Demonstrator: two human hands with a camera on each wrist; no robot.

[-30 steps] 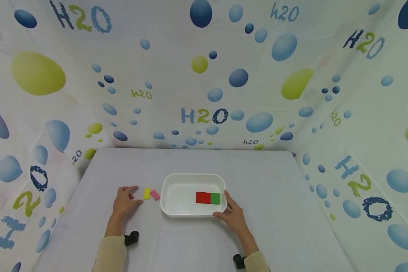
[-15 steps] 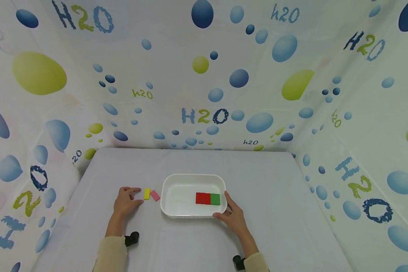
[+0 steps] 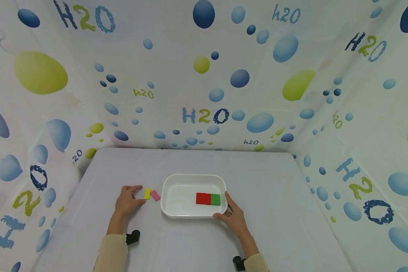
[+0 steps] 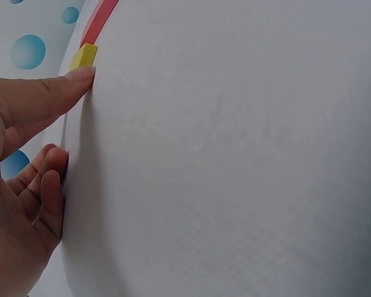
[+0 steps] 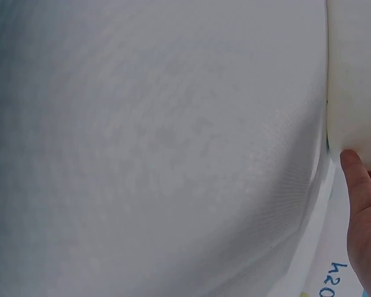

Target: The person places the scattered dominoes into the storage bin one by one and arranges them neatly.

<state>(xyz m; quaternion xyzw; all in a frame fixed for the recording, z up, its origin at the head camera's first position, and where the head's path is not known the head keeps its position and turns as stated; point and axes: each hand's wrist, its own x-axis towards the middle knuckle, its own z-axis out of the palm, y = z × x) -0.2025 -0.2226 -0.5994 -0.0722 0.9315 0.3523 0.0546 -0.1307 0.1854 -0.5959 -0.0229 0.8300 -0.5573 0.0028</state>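
Note:
My left hand (image 3: 126,201) is beside a small yellow block (image 3: 147,193), thumb and index finger spread toward its near and far ends. In the left wrist view, the thumb tip overlaps the yellow block (image 4: 83,57); whether it touches is hard to tell. A pink block (image 3: 155,195) lies slanted just right of the yellow one. My right hand (image 3: 235,218) holds the near right corner of a white tray (image 3: 178,214), thumb on the front wall and fingers along the right side. Inside, a red piece (image 3: 203,198) and a green block (image 3: 215,200) lie edge to edge.
The tray stands on a white-covered table (image 3: 190,247). Behind and beside the table hangs a white curtain (image 3: 170,75) printed with blue and green drops. Black wrist cameras (image 3: 133,237) sit by both sleeves.
My left hand has moved slightly right, bringing its fingertips closer to the yellow block. The right hand, tray and blocks stay as they were.

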